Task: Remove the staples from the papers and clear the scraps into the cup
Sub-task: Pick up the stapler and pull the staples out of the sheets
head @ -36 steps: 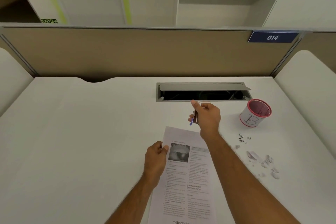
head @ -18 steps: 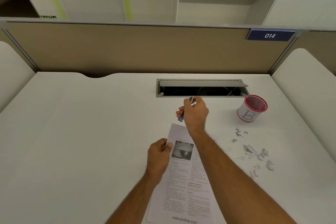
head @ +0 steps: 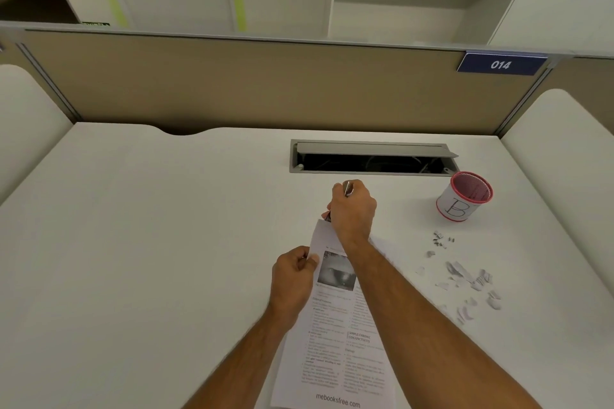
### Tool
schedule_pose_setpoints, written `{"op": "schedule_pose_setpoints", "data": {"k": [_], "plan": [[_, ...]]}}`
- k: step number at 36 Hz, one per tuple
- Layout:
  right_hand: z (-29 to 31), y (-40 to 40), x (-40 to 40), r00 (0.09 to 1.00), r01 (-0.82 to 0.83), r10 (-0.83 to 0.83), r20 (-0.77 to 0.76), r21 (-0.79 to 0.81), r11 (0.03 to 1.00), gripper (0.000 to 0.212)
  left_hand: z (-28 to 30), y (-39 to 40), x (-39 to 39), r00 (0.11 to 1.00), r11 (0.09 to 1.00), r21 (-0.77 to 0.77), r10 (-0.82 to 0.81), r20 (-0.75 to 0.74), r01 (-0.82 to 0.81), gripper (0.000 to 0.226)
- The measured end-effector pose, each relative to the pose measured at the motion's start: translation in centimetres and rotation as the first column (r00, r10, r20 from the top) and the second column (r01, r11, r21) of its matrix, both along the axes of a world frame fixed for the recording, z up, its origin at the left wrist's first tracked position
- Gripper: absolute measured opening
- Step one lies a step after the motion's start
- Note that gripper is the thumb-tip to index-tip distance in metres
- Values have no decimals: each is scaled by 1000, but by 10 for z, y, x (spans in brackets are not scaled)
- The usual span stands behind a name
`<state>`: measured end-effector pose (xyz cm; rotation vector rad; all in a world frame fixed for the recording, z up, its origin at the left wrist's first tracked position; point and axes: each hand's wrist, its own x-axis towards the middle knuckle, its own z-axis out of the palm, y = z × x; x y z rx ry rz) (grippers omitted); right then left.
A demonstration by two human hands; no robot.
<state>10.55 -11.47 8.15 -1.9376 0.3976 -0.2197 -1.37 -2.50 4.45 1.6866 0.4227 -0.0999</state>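
Observation:
Printed papers (head: 335, 342) lie on the white desk (head: 149, 259) in front of me. My left hand (head: 294, 279) pinches their left edge near the top. My right hand (head: 354, 211) grips a small metal staple remover (head: 348, 189), whose lower end meets the papers' top left corner; most of the tool is hidden in my fist. To the right lie small pulled staples (head: 440, 239) and several torn paper scraps (head: 465, 285). A white cup (head: 460, 202) with a red rim and a letter B stands at the back right.
An open grey cable hatch (head: 372, 158) is sunk into the desk just behind my right hand. A tan partition (head: 265, 86) with a blue 014 sign (head: 500, 65) closes off the back. Neighbouring desks flank both sides.
My right hand has moved left and down with the staple remover, from above the papers to their top left corner. My left hand keeps its hold on the left edge.

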Motion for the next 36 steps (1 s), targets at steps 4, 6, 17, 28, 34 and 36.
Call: {"op": "schedule_pose_setpoints", "data": {"k": [4, 6, 17, 28, 34, 36], "plan": [[-1, -6, 4, 999, 45, -45, -20, 21, 999, 23, 4, -2, -3, 1000, 1000, 6, -3, 3, 3, 18], [-1, -8, 5, 999, 31, -31, -44, 8, 999, 24, 5, -2, -3, 1000, 1000, -18, -10, 4, 10, 18], [-4, -6, 5, 991, -79, 70, -118, -74, 994, 30, 9, -4, 1, 1000, 998, -65, -7, 3, 7, 12], [-3, -1, 11, 990, -37, 31, -139, -41, 998, 38, 13, -7, 5, 999, 990, -140, -17, 31, 22, 22], [-2, 0, 16, 988, -48, 45, -148, -19, 999, 39, 16, -7, 5, 999, 987, -153, -35, 41, 41, 23], [-2, 0, 16, 987, -55, 47, -155, -49, 997, 40, 17, -7, 5, 999, 986, -161, -38, 38, 44, 25]]}}
